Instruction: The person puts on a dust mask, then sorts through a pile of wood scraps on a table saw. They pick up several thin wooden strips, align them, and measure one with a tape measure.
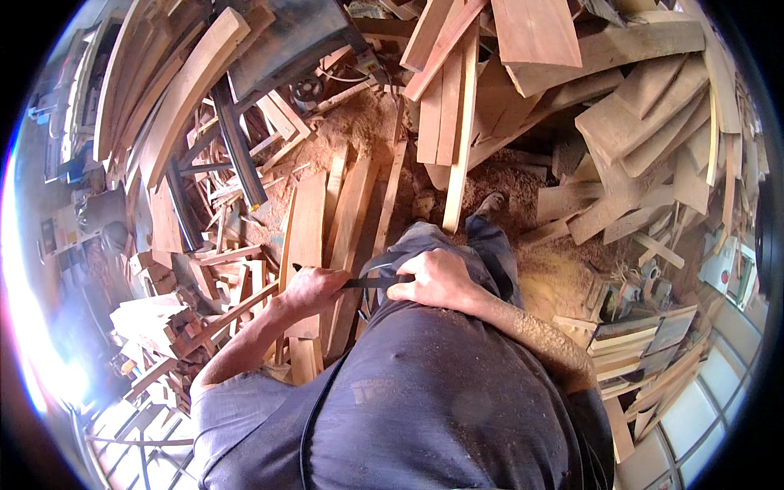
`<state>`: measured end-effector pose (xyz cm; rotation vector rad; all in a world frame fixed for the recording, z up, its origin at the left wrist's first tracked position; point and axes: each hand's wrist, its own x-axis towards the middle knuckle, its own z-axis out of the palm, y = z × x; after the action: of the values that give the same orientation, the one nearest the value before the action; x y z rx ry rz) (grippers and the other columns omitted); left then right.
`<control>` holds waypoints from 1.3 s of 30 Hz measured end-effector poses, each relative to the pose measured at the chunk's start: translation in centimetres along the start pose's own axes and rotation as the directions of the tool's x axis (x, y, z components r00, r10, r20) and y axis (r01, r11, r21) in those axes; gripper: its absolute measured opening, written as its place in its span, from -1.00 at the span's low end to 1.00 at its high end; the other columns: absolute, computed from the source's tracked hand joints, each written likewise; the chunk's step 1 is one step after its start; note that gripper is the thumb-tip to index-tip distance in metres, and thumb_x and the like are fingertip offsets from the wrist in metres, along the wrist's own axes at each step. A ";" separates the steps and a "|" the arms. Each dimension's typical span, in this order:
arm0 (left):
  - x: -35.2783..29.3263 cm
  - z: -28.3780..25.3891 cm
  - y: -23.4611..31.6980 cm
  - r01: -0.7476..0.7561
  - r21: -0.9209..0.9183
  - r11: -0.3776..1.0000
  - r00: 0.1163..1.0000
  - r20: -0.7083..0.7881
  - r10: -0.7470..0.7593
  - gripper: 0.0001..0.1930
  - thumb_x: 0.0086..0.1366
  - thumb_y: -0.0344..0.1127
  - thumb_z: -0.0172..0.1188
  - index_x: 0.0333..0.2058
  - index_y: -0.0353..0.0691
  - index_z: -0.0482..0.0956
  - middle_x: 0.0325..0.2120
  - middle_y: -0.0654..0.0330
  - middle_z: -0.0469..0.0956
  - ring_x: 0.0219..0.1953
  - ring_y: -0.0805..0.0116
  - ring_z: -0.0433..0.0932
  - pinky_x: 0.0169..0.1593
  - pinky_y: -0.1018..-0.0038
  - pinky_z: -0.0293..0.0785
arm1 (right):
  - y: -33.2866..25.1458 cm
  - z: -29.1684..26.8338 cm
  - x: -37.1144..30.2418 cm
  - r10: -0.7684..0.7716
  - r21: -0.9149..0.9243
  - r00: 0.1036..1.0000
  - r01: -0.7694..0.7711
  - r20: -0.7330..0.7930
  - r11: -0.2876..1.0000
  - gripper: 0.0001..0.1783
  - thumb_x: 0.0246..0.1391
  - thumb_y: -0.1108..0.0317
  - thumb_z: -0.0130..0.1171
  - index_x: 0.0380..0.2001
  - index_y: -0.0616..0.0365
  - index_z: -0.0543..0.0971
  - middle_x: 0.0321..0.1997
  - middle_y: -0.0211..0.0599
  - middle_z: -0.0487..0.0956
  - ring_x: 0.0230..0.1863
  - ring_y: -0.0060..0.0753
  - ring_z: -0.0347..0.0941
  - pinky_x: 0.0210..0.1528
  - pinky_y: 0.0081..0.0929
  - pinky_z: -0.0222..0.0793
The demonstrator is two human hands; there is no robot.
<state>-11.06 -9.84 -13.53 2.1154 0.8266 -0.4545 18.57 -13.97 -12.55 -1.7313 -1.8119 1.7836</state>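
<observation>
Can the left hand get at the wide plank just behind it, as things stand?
Probably yes, if it lets go first: the left hand is closed on a black strip. Nothing visible stands between it and the wide plank, though depth is hard to judge.

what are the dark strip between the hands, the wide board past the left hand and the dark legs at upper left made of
Dark strip: flat, dull and black, so perhaps plastic, rubber or webbing.
Wide board: bare wood, apparently unfinished, from its dull brown face.
Dark legs: probably painted metal, given slim edges and slight sheen.
</observation>
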 end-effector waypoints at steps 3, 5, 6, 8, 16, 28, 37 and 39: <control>-0.3 0.8 -1.2 -0.038 0.001 0.999 0.998 -0.053 0.038 -0.88 0.30 -0.33 0.24 -0.22 -0.17 0.57 -0.57 0.04 0.58 -0.47 -0.05 0.65 -0.42 0.11 0.56 | 0.2 0.6 -0.2 -0.056 -0.011 0.997 0.056 -0.043 0.998 -0.51 -0.14 -0.13 0.39 -0.26 0.01 0.79 -0.43 -0.09 0.70 -0.36 -0.07 0.68 -0.20 -0.20 0.58; -0.3 1.8 -1.8 -0.037 -0.033 0.999 0.997 -0.072 0.035 -0.87 0.28 -0.33 0.25 -0.22 -0.17 0.57 -0.56 0.03 0.58 -0.45 -0.05 0.65 -0.40 0.10 0.56 | 0.2 0.4 -0.3 -0.061 -0.036 0.997 0.060 -0.042 0.998 -0.51 -0.12 -0.15 0.37 -0.27 -0.01 0.80 -0.45 -0.11 0.70 -0.38 -0.07 0.67 -0.22 -0.20 0.58; -0.6 2.4 -1.7 -0.009 -0.067 0.998 0.998 -0.056 0.005 -0.86 0.26 -0.33 0.27 -0.22 -0.17 0.57 -0.55 0.03 0.59 -0.43 -0.05 0.66 -0.38 0.10 0.57 | 0.2 0.3 -0.3 -0.063 -0.047 0.997 0.061 -0.044 0.997 -0.51 -0.12 -0.16 0.37 -0.27 -0.02 0.80 -0.46 -0.12 0.70 -0.40 -0.08 0.67 -0.23 -0.20 0.58; -0.5 3.9 -1.6 -0.012 -0.095 0.995 0.999 -0.054 0.007 -0.84 0.27 -0.28 0.28 -0.23 -0.17 0.57 -0.53 0.01 0.59 -0.40 -0.08 0.65 -0.36 0.09 0.56 | 0.4 0.4 0.0 -0.052 -0.066 0.997 0.048 -0.054 0.997 -0.54 -0.12 -0.15 0.34 -0.35 0.00 0.79 -0.49 -0.12 0.69 -0.40 -0.06 0.67 -0.26 -0.16 0.58; 0.4 4.4 1.2 0.028 -0.123 0.992 0.996 0.091 -0.016 -0.80 0.37 -0.18 0.18 -0.27 -0.21 0.54 -0.47 -0.05 0.59 -0.32 -0.14 0.64 -0.28 0.03 0.55 | 1.4 -0.5 -1.4 -0.118 -0.253 0.992 0.103 -0.043 0.962 -0.49 -0.05 -0.22 0.33 -0.32 -0.01 0.79 -0.46 -0.13 0.69 -0.33 -0.10 0.68 -0.19 -0.20 0.60; 6.5 -4.1 5.1 0.096 -0.403 0.910 0.965 0.261 0.014 -0.72 0.30 -0.21 0.31 -0.15 -0.28 0.57 -0.23 -0.02 0.65 -0.11 0.05 0.65 -0.02 0.17 0.53 | 13.4 -2.3 -13.9 0.379 0.470 0.762 -0.111 -0.525 0.875 -0.75 0.27 0.26 0.28 -0.15 0.24 0.66 -0.27 -0.41 0.67 -0.23 -0.60 0.52 -0.13 -0.55 0.42; 7.6 -2.1 5.0 -0.074 -0.398 0.914 0.948 0.257 0.188 -0.82 0.35 -0.34 0.22 -0.16 -0.29 0.52 -0.31 0.02 0.57 -0.23 0.06 0.63 -0.12 0.26 0.54 | 18.0 19.4 -24.7 0.485 0.490 0.859 -0.356 -0.164 0.795 -0.77 0.18 0.45 0.19 -0.14 0.24 0.71 -0.22 -0.16 0.73 -0.19 -0.48 0.53 -0.12 -0.37 0.47; 9.7 -3.5 5.2 -0.134 -0.386 0.912 0.897 0.344 0.278 -0.79 0.33 -0.35 0.23 -0.13 -0.29 0.52 -0.27 0.01 0.58 -0.19 0.03 0.63 -0.08 0.24 0.55 | 16.2 25.5 -26.1 0.565 0.451 0.812 -0.454 -0.146 0.769 -0.76 0.17 0.43 0.19 -0.13 0.24 0.71 -0.21 -0.13 0.72 -0.17 -0.43 0.54 -0.11 -0.35 0.47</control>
<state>-0.28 -5.63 -13.97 1.6751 0.4025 -0.5464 20.59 -53.69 -16.55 -2.2853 -0.8206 1.7770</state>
